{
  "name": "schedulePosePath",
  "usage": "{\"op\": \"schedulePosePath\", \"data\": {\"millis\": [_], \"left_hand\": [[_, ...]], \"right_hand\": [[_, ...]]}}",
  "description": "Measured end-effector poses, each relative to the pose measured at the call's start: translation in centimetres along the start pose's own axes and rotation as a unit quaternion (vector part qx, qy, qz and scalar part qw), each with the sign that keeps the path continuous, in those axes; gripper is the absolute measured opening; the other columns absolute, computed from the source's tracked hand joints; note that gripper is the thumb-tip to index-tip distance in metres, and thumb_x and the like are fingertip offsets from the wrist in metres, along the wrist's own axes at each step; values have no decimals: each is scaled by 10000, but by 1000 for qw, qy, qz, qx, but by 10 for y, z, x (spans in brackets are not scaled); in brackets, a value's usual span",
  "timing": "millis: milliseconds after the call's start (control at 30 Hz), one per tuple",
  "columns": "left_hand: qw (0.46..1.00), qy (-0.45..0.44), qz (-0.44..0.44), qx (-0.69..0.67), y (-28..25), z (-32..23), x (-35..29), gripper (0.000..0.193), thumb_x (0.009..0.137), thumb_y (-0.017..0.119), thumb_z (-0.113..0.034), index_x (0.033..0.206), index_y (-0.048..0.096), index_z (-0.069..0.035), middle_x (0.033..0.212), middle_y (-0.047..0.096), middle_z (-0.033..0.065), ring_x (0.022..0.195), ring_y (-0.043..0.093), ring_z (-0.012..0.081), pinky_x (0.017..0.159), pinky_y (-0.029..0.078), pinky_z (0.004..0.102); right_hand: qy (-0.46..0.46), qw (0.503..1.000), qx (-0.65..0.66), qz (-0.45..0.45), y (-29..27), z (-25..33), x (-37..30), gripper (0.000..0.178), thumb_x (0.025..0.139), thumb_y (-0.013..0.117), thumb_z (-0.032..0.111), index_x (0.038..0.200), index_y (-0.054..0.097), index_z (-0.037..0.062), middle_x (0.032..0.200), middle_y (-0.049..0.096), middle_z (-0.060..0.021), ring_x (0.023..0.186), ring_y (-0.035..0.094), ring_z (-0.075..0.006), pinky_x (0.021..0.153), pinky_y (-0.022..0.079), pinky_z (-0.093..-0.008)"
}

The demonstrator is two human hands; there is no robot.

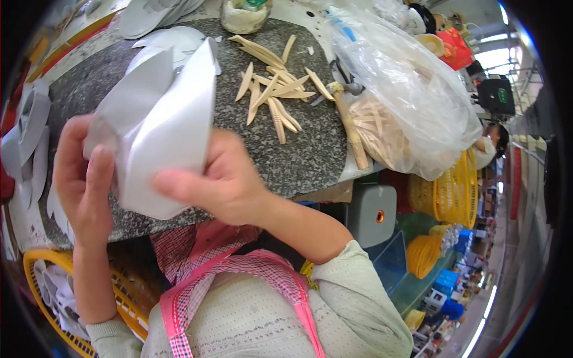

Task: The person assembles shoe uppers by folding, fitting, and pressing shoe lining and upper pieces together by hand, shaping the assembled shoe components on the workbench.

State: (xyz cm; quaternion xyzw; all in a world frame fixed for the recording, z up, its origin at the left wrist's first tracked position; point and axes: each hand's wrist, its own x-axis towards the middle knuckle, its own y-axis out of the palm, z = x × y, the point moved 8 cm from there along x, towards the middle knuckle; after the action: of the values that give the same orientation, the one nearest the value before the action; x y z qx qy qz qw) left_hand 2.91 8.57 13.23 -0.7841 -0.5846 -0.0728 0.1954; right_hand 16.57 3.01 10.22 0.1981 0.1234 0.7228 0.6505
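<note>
Both my hands hold up a folded white sheet-like piece (173, 125), which looks like a shoe upper, above the near left of a speckled dark stone slab (298, 161). On its left side my left hand (83, 179) is closed around the edge, thumb upward. At the lower right, my right hand (224, 179) pinches it with the thumb on the near face; the other fingers are hidden behind. More white flat pieces (179, 39) lie on the slab beyond. Several pale beige pointed strips (274, 89) are scattered right of the held piece.
A hammer (349, 128) with a wooden handle lies along the slab's right edge, beside a clear plastic bag (406, 83) of beige strips. A whitish pot (245, 18) stands at the back. Yellow baskets (456, 191) are at right and lower left. White pieces (27, 143) lie far left.
</note>
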Motion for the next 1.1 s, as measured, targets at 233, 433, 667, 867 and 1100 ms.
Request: {"op": "schedulePosePath", "data": {"millis": [233, 433, 667, 867, 1100], "left_hand": [[971, -110, 44, -205, 21, 18, -13, 304, 854, 592, -107, 1117, 485, 0, 898, 632, 48, 785, 584, 67, 683, 439, 185], [984, -71, -36, -161, 20, 12, -14, 176, 903, 494, -39, 1073, 527, -14, 794, 635, 63, 687, 565, 53, 580, 422, 170], [992, -92, -6, -82, 19, 28, 15, 210, 829, 627, -99, 1026, 609, -32, 762, 634, 28, 678, 553, 57, 595, 451, 224], [929, 293, -151, 169, -25, -27, -5, 352, 689, 757, -232, 916, 634, 9, 801, 603, 63, 732, 576, 198, 644, 464, 303], [972, 190, -45, 127, 11, -13, -18, 467, 577, 803, -279, 950, 656, -38, 713, 615, 41, 640, 577, 153, 603, 435, 278]], "right_hand": [[26, 987, 159, -19, -16, -20, 0, 305, 810, 631, 164, 1041, 567, -24, 954, 624, -66, 845, 587, -106, 751, 479, -255], [49, 988, 137, -60, -8, -21, -2, 364, 739, 697, 124, 1047, 571, -24, 958, 629, -77, 855, 605, -142, 769, 483, -283], [3, 988, 30, -152, -25, -22, -5, 740, 743, 623, 259, 1328, 283, -40, 1272, 441, -181, 1176, 458, -308, 1002, 376, -434], [9, 982, 117, -145, -31, -39, 8, 658, 805, 554, 297, 1326, 299, -14, 1296, 432, -163, 1189, 444, -299, 996, 375, -440], [-40, 967, 170, -185, -26, -36, 11, 615, 789, 593, 184, 1298, 324, -34, 1238, 474, -160, 1117, 510, -267, 957, 422, -407]]}}
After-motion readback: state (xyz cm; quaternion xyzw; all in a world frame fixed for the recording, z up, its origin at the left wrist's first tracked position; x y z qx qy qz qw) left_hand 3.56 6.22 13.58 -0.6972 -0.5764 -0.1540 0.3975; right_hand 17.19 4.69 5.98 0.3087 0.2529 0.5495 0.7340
